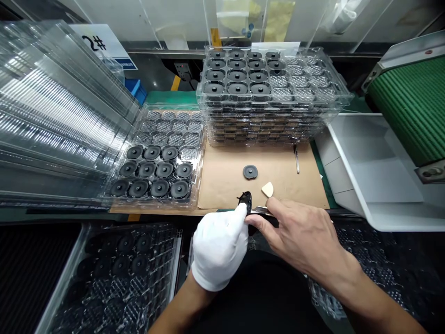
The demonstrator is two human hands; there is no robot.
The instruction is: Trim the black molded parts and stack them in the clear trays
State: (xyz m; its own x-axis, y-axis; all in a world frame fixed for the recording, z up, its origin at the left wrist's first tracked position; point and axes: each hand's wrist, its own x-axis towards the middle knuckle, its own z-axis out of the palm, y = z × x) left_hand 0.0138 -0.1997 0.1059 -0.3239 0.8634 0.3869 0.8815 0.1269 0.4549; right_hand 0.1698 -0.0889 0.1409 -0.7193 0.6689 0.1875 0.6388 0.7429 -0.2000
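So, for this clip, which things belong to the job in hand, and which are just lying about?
In use: gloved left hand holding a black round part; bare right hand with a slim metal tool.

Lying about: loose black disc; cream wedge; metal pen-shaped tool; stacked clear trays; green belt.

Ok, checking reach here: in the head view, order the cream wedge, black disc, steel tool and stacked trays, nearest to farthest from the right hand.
Right hand:
1. Cream wedge, just ahead
2. Black disc, ahead left, and steel tool, ahead right: too close to call
3. Stacked trays, at the back
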